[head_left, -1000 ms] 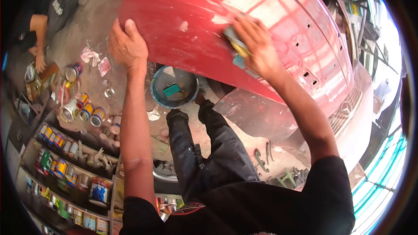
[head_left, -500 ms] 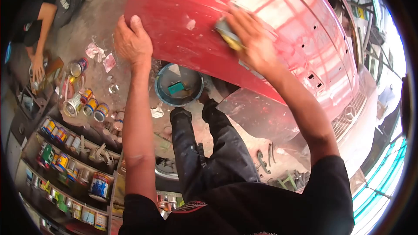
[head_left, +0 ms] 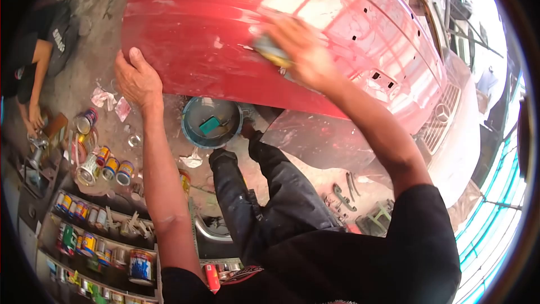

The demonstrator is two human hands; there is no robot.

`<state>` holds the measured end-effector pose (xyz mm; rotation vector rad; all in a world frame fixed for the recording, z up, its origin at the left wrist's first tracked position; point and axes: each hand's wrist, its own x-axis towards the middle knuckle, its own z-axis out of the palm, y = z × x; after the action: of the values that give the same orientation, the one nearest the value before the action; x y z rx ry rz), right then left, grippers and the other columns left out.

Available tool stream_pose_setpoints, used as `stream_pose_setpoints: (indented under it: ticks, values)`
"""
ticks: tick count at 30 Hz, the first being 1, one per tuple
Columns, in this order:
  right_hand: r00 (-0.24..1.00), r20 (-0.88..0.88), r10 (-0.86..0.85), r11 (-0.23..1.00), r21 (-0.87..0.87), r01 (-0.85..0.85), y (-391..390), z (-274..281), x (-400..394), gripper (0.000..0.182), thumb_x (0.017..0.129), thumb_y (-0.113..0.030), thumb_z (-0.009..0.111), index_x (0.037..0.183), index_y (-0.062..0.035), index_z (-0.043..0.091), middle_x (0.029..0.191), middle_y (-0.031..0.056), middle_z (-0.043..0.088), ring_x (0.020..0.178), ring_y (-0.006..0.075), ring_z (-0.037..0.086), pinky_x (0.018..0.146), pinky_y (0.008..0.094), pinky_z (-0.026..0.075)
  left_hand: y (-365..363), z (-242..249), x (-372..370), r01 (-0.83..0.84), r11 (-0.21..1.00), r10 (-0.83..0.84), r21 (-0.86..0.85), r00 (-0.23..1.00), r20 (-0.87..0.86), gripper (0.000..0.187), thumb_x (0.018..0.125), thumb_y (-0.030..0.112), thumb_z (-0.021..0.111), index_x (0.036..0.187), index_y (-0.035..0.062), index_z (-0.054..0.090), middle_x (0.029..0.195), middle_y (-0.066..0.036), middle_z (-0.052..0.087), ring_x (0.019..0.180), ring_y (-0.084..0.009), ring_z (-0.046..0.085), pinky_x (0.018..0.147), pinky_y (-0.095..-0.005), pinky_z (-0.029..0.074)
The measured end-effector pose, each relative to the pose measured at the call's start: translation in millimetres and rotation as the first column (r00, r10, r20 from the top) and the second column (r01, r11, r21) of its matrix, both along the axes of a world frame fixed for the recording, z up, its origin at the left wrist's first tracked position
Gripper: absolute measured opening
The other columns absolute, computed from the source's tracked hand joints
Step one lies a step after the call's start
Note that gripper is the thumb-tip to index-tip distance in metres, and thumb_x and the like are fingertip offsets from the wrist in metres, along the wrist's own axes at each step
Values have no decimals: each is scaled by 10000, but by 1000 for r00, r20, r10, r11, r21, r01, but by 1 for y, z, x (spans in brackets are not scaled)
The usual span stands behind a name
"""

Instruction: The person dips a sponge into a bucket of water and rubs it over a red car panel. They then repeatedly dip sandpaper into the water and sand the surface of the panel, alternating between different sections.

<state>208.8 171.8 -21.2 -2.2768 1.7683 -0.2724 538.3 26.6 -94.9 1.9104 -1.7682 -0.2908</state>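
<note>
A large red car panel (head_left: 185, 56) stretches across the upper middle, with pale scuffs and bright window reflections on it. At its lower left corner is my left hand (head_left: 140, 81), thumb up and fingers curled round the edge. My right hand (head_left: 301, 50), blurred by motion, is closed over a yellow and grey sanding block (head_left: 273, 52) that lies against the panel's face. Below the panel stands a round bucket (head_left: 185, 129) of murky liquid, with a green block (head_left: 209, 125) in it.
Paint cans (head_left: 117, 170) stand on the floor and on a shelf (head_left: 107, 236) at lower left. Another person's hand (head_left: 35, 117) works at far left. A car grille (head_left: 441, 118) is at right. Crumpled paper (head_left: 103, 97) lies on the floor.
The view has shifted, so most things sit further left. My right hand is still on the panel with the block. My left hand keeps its place at the panel's corner.
</note>
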Motion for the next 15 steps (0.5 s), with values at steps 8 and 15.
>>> stream_pose_setpoints:
  ticks: [8,15]
  values:
    - [997,-54,51,999,21,-50,-8,-3,7,710,909,-250,597,1519,61,411,1604,250,385,1503,403,356,1252,525,254,0,-5,1,-1,999,1,-46,1000,-2,549,1039,453,511,1283,-29,611,1222,-269,664,1126,-449,623,948,-538,471]
    - [984,-142,102,994,50,-96,-28,7,11,731,892,-212,612,1565,-36,387,1619,183,395,1509,333,370,1256,527,228,-4,-15,5,29,992,-26,-119,999,26,551,1037,452,511,1271,-36,615,1192,-276,673,1105,-462,631,943,-531,480]
